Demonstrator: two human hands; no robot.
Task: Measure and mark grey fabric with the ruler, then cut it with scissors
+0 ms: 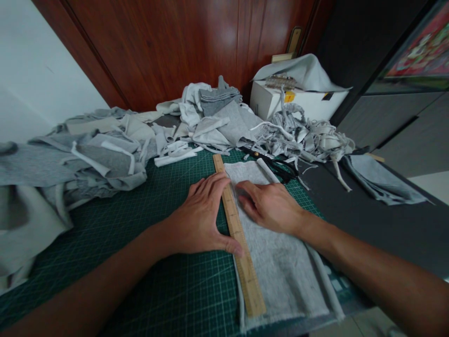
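Note:
A grey piece of fabric (284,267) lies flat on the green cutting mat (168,290), its right side edge rolled or folded. Along its left edge rests a wooden ruler (242,238). My left hand (201,215) presses on the ruler, thumb and fingers spread apart, with the fingertips near its upper part and the thumb lower down. To the right of the ruler, my right hand (268,203) touches the fabric with thumb and index finger close together; whatever may be between them is too small to make out. Black scissors (280,168) lie just beyond the right hand.
Grey fabric pieces (101,150) are heaped at the left and along the back. A tangle of fabric strips (315,138) sits back right, before a white box (308,105). Folded grey cloth (382,180) lies on the dark table (372,229). A wooden door (168,42) stands behind.

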